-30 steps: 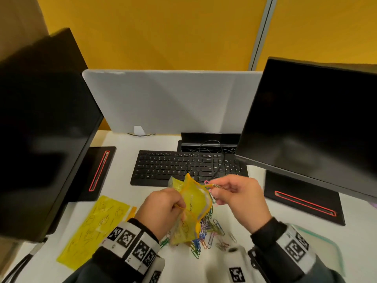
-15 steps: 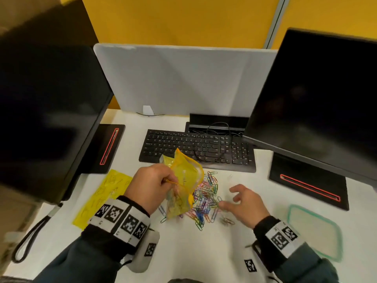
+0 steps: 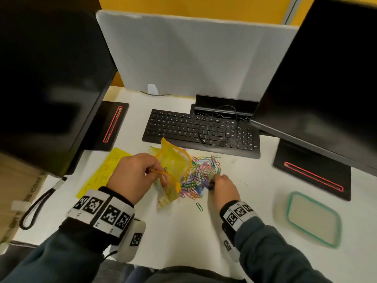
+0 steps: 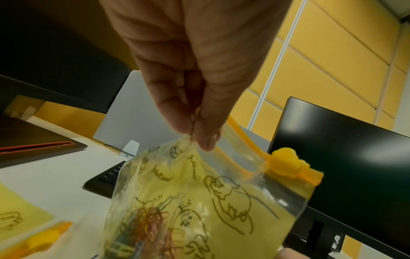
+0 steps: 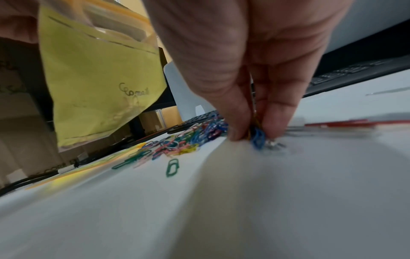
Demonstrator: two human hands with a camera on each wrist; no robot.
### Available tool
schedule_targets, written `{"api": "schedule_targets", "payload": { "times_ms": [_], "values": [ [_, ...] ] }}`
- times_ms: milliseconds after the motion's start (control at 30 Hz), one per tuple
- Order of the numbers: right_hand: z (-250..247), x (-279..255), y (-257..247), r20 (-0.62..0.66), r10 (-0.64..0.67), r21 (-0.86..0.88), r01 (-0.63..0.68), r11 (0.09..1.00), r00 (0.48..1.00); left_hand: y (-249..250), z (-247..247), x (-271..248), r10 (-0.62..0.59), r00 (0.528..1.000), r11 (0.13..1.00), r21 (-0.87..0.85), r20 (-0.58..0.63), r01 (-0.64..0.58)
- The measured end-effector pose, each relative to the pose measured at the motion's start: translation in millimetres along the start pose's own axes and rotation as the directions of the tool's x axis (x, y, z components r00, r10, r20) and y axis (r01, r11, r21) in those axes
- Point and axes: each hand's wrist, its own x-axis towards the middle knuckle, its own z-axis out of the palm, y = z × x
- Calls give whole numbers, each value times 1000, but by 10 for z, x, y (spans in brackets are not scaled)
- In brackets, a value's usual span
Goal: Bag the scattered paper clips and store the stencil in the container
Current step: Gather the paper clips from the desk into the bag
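The right hand (image 3: 223, 187) pinches a few coloured paper clips (image 5: 258, 137) off the white desk (image 3: 179, 227), at the pile's four o'clock edge. At the pile's nine o'clock, the left hand (image 3: 132, 176) pinches the rim of a yellow zip bag (image 3: 173, 166); its mouth may sag, spilling clips. The stencil (image 3: 102, 172) lies at the bag's nine o'clock, the container (image 3: 314, 218) well apart at four o'clock.

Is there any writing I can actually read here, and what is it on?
"Comail" or something close, in loopy script: yellow zip bag, uncertain.
Other scribbled words beside the bag's drawings: too loopy to read.
Keyboard key legends: too small.
Yellow stencil markings: too blurred.
Wrist bands: black-and-white square codes only, no words.
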Motion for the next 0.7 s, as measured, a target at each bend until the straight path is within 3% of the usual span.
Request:
{"api": "schedule_targets", "payload": {
  "times_ms": [133, 267, 400, 600, 700],
  "values": [
    [-29, 25, 44, -30, 7, 57, -5, 998, 1000, -71, -7, -42, -13, 1000, 999, -51, 20, 14],
    [-196, -9, 55, -68, 86, 228, -68, 971, 994, -137, 46, -68, 0, 997, 999, -49, 77, 4],
    [-563, -118, -33, -151, 92, 419, -20, 908, 984, -140, 92, -63, 24, 993, 999, -30, 116, -20],
    [-1074, -258, -441, -197, -58, 622, 171, 764, 979, -6, 161, 42, 73, 985, 997, 11, 157, -76],
    [-1086, -238, -633, -134, -133, 571, 186, 800, 982, 74, 191, 101, 103, 982, 994, 19, 160, -108]
  ]
}}
